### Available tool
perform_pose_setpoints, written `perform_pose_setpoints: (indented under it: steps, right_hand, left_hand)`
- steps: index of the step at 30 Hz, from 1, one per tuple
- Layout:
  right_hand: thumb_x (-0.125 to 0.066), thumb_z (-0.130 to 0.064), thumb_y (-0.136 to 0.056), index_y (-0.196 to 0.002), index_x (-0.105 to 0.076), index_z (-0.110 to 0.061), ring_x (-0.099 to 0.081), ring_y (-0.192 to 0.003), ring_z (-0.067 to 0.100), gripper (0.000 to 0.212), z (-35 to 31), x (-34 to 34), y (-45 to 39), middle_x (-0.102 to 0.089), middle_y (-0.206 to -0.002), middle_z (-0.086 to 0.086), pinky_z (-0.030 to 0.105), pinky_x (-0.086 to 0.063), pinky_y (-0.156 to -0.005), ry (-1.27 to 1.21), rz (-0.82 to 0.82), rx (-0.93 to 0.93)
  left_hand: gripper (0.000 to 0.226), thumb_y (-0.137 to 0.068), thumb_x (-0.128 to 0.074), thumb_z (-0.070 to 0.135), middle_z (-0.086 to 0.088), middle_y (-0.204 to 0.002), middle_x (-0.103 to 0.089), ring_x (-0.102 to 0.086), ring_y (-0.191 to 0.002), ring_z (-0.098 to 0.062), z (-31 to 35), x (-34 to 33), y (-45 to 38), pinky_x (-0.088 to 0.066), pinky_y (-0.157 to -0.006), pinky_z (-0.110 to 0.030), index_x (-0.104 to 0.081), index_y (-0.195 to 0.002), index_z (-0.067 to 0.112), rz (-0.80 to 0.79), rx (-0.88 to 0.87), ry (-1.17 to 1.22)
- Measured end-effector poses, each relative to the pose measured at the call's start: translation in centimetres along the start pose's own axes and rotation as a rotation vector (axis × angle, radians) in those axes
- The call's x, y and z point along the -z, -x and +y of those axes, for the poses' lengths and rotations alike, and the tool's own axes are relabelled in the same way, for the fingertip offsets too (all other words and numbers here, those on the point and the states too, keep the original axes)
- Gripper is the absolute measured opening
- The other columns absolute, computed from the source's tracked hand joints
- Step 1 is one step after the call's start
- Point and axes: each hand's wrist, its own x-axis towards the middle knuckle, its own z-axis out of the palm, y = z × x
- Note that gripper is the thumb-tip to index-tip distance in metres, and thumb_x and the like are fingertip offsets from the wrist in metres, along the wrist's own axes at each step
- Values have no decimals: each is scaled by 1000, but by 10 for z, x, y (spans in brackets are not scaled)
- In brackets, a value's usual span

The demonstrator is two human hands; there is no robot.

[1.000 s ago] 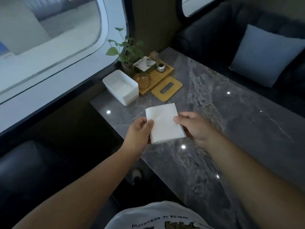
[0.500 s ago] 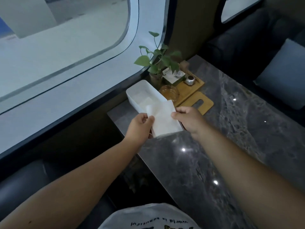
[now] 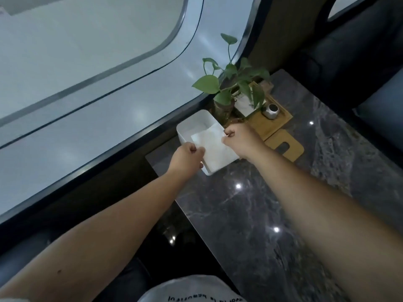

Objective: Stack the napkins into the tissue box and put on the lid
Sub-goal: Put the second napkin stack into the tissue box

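At the bottom edge of the view, a pale shirt [image 3: 192, 289] with a line of print shows, and two bare forearms reach forward from it over the dark marbled table [image 3: 250, 214]. The left hand [image 3: 185, 158] sits at the near left corner of the white tissue box [image 3: 189, 125], its fingers curled and pinching the left edge of the stack of napkins [image 3: 214, 147]. The right hand [image 3: 241, 138] is at the box's right side, fingers bent tight on the stack's right edge. Between them the white napkins lie tilted over the open box, the near part down within its walls; how deep they sit cannot be told.

Just right of the box, flat on the table, lies the wooden lid [image 3: 285, 147] with its oblong slot. Beyond it a wooden tray [image 3: 274, 120] carries a small metal jar [image 3: 271, 110] and a white packet [image 3: 245, 105], partly behind leaves. A potted plant [image 3: 226, 88] stands right behind the box, against the curved window [image 3: 87, 62]. A dark sofa [image 3: 349, 46] runs along the far side.
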Motion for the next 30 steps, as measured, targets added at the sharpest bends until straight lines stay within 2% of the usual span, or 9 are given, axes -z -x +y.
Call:
perform_pose_setpoints:
  steps: [4, 8, 11, 14, 18, 21, 25, 28, 30]
  right_hand:
    - [-61, -21, -84, -99, -68, -6, -63, -88, 31, 22, -8, -10, -16, -69, -97, 14, 45, -55, -77, 157, -30, 37]
    - [-59, -23, -84, -89, -69, -12, -61, -77, 25, 16, -9, -20, -25, -69, -87, 7, 34, -52, -63, 240, -48, 84]
    - [-59, -22, -86, -88, -68, -12, -61, -77, 25, 14, -8, -23, -31, -68, -87, 7, 32, -49, -61, 259, -40, 93]
    - [-56, -23, -90, -92, -66, -14, -58, -77, 25, 13, -5, -29, -31, -67, -91, 8, 26, -38, -56, 326, -52, 99]
    - [-52, -20, -95, -108, -63, -10, -61, -92, 32, 20, -6, -38, -32, -65, -105, 14, 29, -38, -65, 385, -97, 78]
    - [-52, -17, -95, -100, -60, -13, -59, -92, 32, 11, -6, -45, -33, -64, -109, 16, 31, -42, -67, 411, -93, 56]
    - [-56, -16, -94, -112, -58, -6, -62, -100, 35, 21, -3, -51, -30, -64, -111, 16, 33, -49, -77, 465, -40, 26]
    - [-53, -15, -94, -116, -56, -4, -61, -102, 36, 24, -3, -54, -26, -63, -113, 19, 33, -47, -77, 450, -53, 34]
    - [-48, -18, -96, -123, -54, -5, -57, -109, 36, 31, -2, -54, -22, -60, -121, 18, 35, -46, -85, 335, -74, 43]
  left_hand:
    - [20, -92, -53, 35, -3, -78, -66, -62, -68, -16, 0, 2, -14, -43, -53, -28, -59, -82, 18, -2, -30, -137]
    - [22, -93, -53, 38, 0, -80, -63, -59, -68, -14, -4, 4, -24, -40, -50, -27, -59, -88, 18, -2, -40, -237]
    - [25, -93, -52, 41, 1, -85, -64, -61, -72, -15, -5, 3, -29, -49, -55, -30, -60, -96, 17, -18, -59, -307]
    - [27, -93, -51, 43, 3, -81, -62, -60, -71, -14, -5, 1, -33, -45, -55, -29, -60, -98, 18, -63, -66, -382]
    - [34, -93, -48, 44, -1, -83, -62, -58, -75, -19, 1, 2, -37, -47, -67, -33, -62, -94, 13, -159, -111, -581]
    - [33, -94, -46, 36, -9, -86, -69, -62, -71, -20, 1, 6, -38, -45, -57, -30, -64, -97, 9, -174, -112, -627]
    - [37, -94, -44, 39, -8, -86, -68, -63, -71, -20, 0, 8, -38, -46, -57, -29, -62, -108, 9, -240, -146, -694]
    - [43, -95, -42, 45, -6, -106, -69, -62, -85, -20, -2, 14, -39, -49, -68, -32, -57, -124, 17, -244, -217, -785]
    - [42, -95, -41, 46, -4, -112, -68, -63, -91, -22, -5, 17, -38, -52, -72, -35, -55, -126, 21, -188, -280, -828]
